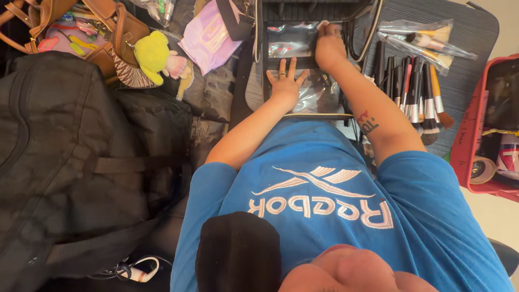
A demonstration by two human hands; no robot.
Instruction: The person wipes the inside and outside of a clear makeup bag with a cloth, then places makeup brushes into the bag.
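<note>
A black duffel bag fills the left, a yellow plush toy beyond it. The left hand lies flat, fingers spread, on a clear-pocketed organiser case; the right hand curls at its upper pocket. Makeup brushes lie right.

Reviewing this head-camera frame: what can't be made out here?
- Right hand: fingertips curl over the clear pouch in the open case; whether they grip it cannot be told.
- Left hand: lies flat on clear plastic; what is beneath is lost in glare.
- Pouch contents: reflections hide them.
- Red bin: cut off by the right edge.
- Brown handbag: cut off by the top edge.
- Makeup brushes: handle tops overlap, too crowded to count.
</note>
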